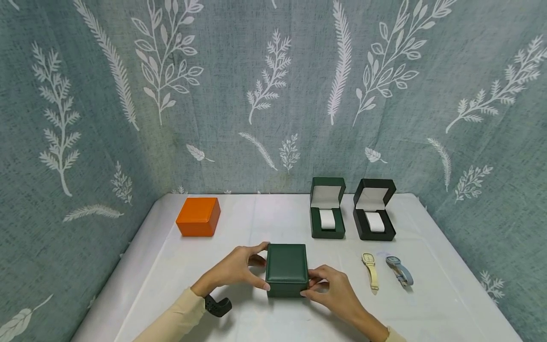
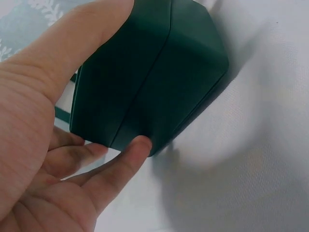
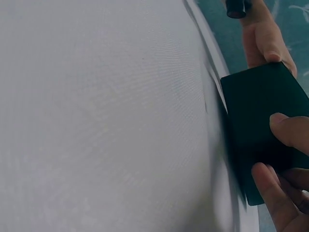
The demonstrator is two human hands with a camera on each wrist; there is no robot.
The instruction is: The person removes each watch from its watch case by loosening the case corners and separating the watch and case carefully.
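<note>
A dark green watch box (image 1: 287, 263) sits near the table's front with its lid closed; a seam runs along its side in the left wrist view. My left hand (image 1: 237, 267) grips its left side, thumb at the front corner and a finger at the back corner. In the left wrist view, fingertips (image 2: 141, 141) touch the box's edge. At the right front corner, my right hand (image 1: 335, 289) pinches the box between thumb and fingers. From the right wrist, that thumb (image 3: 285, 126) lies on the box's face (image 3: 260, 104).
An orange box (image 1: 198, 217) stands closed at the back left. Two boxes, one green (image 1: 327, 209) and one black (image 1: 374, 209), stand with lids raised at the back right, white cushions inside. Before them lie a yellow watch (image 1: 370, 270) and a blue watch (image 1: 400, 271).
</note>
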